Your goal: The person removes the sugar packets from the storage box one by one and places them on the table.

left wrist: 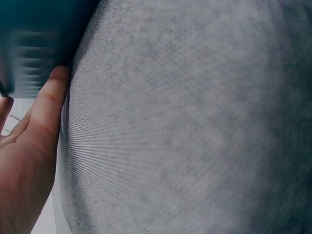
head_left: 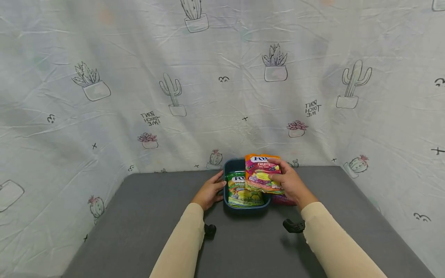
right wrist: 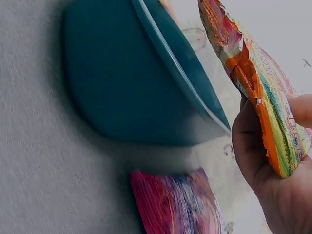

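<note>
My right hand (head_left: pixel 292 184) grips an orange and pink bag of Fox's fruit candy (head_left: pixel 263 174), thumb on its front. It holds the bag over the right side of a dark teal plastic bin (head_left: pixel 247 209). In the right wrist view the candy bag (right wrist: pixel 261 92) shows edge-on, above the rim of the bin (right wrist: pixel 131 83). Inside the bin lies a green Fox's candy bag (head_left: pixel 240 192), leaning with its front up. My left hand (head_left: pixel 209 191) rests against the bin's left wall with fingers extended; in the left wrist view a fingertip touches the bin's ribbed side.
A magenta candy bag (right wrist: pixel 173 202) lies on the grey table just right of the bin, partly hidden by my right hand in the head view. Behind the grey table (head_left: pixel 163 227) hangs a pale curtain (head_left: pixel 208 104) with cactus drawings.
</note>
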Motion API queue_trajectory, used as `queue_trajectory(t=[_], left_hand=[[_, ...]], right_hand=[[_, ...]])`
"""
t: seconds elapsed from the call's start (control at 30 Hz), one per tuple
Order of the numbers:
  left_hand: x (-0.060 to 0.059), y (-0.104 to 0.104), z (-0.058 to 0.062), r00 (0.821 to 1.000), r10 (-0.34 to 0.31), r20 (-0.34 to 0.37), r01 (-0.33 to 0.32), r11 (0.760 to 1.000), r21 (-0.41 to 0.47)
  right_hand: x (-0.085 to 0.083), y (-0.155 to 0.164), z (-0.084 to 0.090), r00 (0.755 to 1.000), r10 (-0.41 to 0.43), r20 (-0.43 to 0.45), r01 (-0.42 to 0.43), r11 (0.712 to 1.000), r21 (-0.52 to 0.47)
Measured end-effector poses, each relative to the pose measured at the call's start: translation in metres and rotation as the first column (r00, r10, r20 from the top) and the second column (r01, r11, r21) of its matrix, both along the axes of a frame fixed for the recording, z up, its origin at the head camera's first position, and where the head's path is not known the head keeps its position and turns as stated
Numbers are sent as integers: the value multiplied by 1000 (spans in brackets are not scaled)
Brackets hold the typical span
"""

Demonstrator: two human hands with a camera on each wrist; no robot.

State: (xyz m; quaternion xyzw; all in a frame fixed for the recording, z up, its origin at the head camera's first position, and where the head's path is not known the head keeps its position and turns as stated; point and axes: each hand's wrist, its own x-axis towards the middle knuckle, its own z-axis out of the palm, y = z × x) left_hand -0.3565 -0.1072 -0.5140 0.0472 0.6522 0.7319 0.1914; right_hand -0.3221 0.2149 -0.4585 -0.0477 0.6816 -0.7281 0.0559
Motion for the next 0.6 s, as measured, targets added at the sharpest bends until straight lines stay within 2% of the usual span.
queue_trajectory(t=[0.6], left_hand=[[20,8,5,999,36,5,-36,999,-7]], right_hand=[[7,69,-2,999,-42,20,40,996,85]])
